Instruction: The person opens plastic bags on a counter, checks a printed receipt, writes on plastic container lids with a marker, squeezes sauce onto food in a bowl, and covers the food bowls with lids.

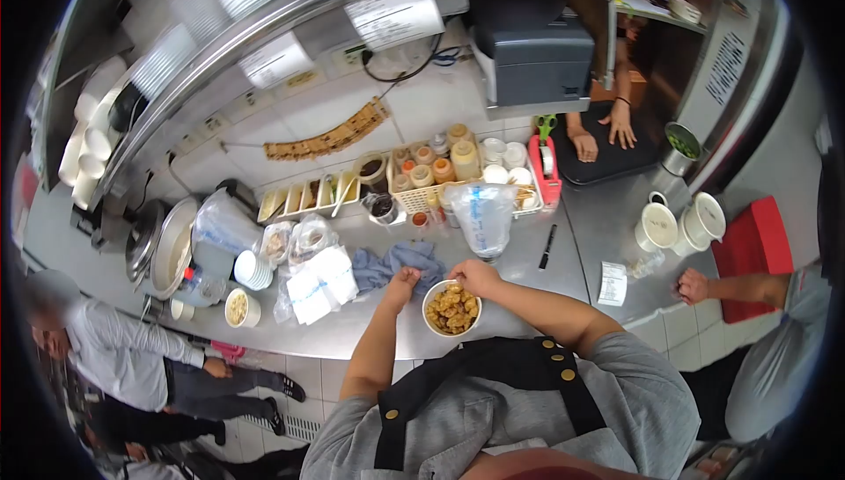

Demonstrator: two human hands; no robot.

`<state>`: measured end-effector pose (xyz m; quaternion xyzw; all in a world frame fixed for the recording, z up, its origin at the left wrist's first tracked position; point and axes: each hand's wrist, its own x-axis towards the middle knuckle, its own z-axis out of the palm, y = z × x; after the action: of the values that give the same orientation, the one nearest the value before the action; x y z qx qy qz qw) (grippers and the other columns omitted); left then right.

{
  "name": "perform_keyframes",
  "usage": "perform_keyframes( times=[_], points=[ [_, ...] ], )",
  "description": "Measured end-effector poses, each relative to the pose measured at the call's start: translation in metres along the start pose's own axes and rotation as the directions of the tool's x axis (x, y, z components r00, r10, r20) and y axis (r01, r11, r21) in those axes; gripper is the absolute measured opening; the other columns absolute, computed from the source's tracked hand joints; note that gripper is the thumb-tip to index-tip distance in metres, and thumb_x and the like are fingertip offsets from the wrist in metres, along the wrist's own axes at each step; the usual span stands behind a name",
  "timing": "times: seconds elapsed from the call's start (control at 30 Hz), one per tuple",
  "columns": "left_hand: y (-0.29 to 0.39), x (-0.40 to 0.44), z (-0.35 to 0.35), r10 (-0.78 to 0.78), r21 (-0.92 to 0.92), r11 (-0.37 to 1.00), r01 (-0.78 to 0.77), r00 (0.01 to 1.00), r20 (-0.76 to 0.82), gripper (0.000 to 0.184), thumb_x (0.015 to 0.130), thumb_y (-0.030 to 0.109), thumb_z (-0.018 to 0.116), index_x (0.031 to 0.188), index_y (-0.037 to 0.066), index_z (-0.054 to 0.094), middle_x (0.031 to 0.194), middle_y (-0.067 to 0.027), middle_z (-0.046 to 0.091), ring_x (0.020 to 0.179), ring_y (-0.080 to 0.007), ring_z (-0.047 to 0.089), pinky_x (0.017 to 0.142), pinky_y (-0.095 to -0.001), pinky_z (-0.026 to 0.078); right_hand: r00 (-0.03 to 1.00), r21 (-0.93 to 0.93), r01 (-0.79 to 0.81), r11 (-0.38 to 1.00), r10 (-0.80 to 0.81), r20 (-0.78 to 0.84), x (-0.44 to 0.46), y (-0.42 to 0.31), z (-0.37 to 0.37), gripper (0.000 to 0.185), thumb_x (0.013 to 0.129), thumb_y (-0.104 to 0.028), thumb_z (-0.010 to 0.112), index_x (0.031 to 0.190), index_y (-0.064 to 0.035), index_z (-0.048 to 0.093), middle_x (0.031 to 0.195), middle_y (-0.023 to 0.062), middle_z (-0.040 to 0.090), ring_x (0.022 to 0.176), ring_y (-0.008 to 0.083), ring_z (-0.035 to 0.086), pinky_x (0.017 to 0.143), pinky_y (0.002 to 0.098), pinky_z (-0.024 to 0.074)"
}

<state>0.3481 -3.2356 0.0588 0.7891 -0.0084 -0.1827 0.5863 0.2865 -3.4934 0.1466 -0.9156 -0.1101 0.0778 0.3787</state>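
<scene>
A white paper bowl [451, 329] filled with golden-brown fried pieces [451, 308] stands at the counter's front edge, right before my body. My right hand [475, 278] is closed at the bowl's far rim, with the fingertips against it. To the left of the bowl and just above it, my left hand [406, 285] is closed, its fingertips pinched together; whatever may be between them is too small to tell. Behind the left hand lies a crumpled blue cloth [400, 262]. A clear plastic bag [484, 214] stands upright beyond my right hand.
Sauce bottles fill a basket [431, 191] at the back. A black marker [548, 247] and a receipt [612, 284] lie to the right, near lidded tubs [657, 226]. Left stand another bowl [242, 308] and white napkins [321, 285]. A co-worker's hand [694, 286] rests at the right edge.
</scene>
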Motion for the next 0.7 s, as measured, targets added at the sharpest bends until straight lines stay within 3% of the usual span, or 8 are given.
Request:
perform_keyframes(
  times=[0.3, 0.37, 0.4, 0.47, 0.5, 0.57, 0.67, 0.7],
  points=[
    [0.003, -0.013, 0.016, 0.052, -0.083, 0.994, -0.066, 0.986, -0.16, 0.018, 0.096, 0.023, 0.065, 0.095, 0.005, 0.064, 0.083, 0.001, 0.064, 0.078, -0.0104, 0.055, 0.076, -0.0267, 0.046, 0.994, 0.193, 0.04, 0.98, -0.059, 0.094, 0.007, 0.018, 0.0, 0.017, 0.089, -0.009, 0.063, 0.102, -0.0069, 0.075, 0.09, 0.0106, 0.074, 0.079, 0.0203, 0.069, 0.075, 0.0342, 0.0536],
    [0.061, -0.008, -0.004, -0.001, 0.427, 0.904, -0.021, 0.999, 0.052, 0.019, 0.091, 0.025, 0.069, 0.092, 0.006, 0.066, 0.08, -0.0053, 0.068, 0.073, -0.0154, 0.062, 0.071, -0.0316, 0.05, 0.991, 0.221, 0.032, 0.975, -0.059, 0.117, 0.009, 0.02, 0.005, 0.017, 0.089, -0.008, 0.063, 0.102, -0.0069, 0.075, 0.09, 0.0108, 0.074, 0.079, 0.0199, 0.069, 0.074, 0.0343, 0.0536],
    [0.078, 0.005, -0.014, 0.128, 0.548, 0.826, -0.128, 0.991, 0.038, 0.021, 0.086, 0.028, 0.073, 0.09, 0.008, 0.067, 0.081, -0.0122, 0.071, 0.073, -0.0224, 0.068, 0.068, -0.0371, 0.052, 0.992, 0.21, -0.002, 0.978, -0.025, 0.125, 0.01, 0.022, 0.007, 0.018, 0.088, -0.009, 0.062, 0.102, -0.0091, 0.075, 0.09, 0.0104, 0.074, 0.079, 0.0218, 0.069, 0.074, 0.0354, 0.0535],
    [0.178, 0.013, -0.03, 0.422, 0.472, 0.838, -0.273, 0.873, -0.245, 0.021, 0.088, 0.024, 0.069, 0.1, 0.008, 0.065, 0.088, -0.0115, 0.071, 0.08, -0.0226, 0.068, 0.073, -0.0357, 0.052, 0.99, 0.197, -0.041, 0.98, 0.013, 0.138, 0.009, 0.025, 0.007, 0.02, 0.087, -0.01, 0.062, 0.102, -0.0113, 0.075, 0.089, 0.01, 0.074, 0.079, 0.0237, 0.07, 0.073, 0.0364, 0.0534],
    [0.248, -0.006, -0.029, 0.491, -0.018, 0.852, -0.523, 0.81, -0.322, 0.02, 0.092, 0.018, 0.064, 0.108, 0.007, 0.06, 0.093, -0.006, 0.067, 0.083, -0.0177, 0.064, 0.078, -0.0314, 0.05, 0.993, 0.194, -0.035, 0.98, 0.012, 0.118, 0.009, 0.024, 0.007, 0.02, 0.087, -0.01, 0.062, 0.102, -0.0119, 0.075, 0.089, 0.0101, 0.074, 0.079, 0.0235, 0.07, 0.073, 0.0363, 0.0534],
    [0.33, -0.027, -0.049, 0.603, -0.325, 0.593, -0.737, 0.674, -0.427, 0.025, 0.096, 0.024, 0.063, 0.112, 0.006, 0.056, 0.098, -0.0022, 0.063, 0.089, -0.0117, 0.059, 0.081, -0.0298, 0.048, 0.994, 0.194, -0.034, 0.98, 0.013, 0.113, 0.009, 0.023, 0.007, 0.019, 0.087, -0.011, 0.062, 0.102, -0.0124, 0.075, 0.088, 0.0101, 0.074, 0.078, 0.0232, 0.07, 0.072, 0.0361, 0.0534],
    [0.37, -0.049, -0.057, 0.498, -0.37, 0.612, -0.699, 0.704, -0.506, 0.025, 0.094, 0.021, 0.066, 0.111, 0.005, 0.057, 0.097, -0.0018, 0.062, 0.088, -0.0112, 0.06, 0.078, -0.0292, 0.049, 0.995, 0.221, -0.007, 0.975, -0.016, 0.103, 0.014, 0.033, 0.014, 0.018, 0.087, -0.017, 0.065, 0.101, -0.0148, 0.075, 0.09, 0.0107, 0.074, 0.08, 0.0247, 0.07, 0.072, 0.037, 0.0534],
    [0.362, -0.046, -0.057, 0.555, -0.214, 0.714, -0.667, 0.725, -0.408, 0.024, 0.094, 0.018, 0.067, 0.111, 0.005, 0.057, 0.096, -0.0019, 0.062, 0.086, -0.0108, 0.06, 0.076, -0.0278, 0.05, 0.994, 0.241, 0.027, 0.97, -0.051, 0.093, 0.017, 0.039, 0.017, 0.017, 0.087, -0.019, 0.065, 0.101, -0.0157, 0.075, 0.091, 0.0106, 0.074, 0.081, 0.0252, 0.07, 0.072, 0.0375, 0.0534]
  ],
)
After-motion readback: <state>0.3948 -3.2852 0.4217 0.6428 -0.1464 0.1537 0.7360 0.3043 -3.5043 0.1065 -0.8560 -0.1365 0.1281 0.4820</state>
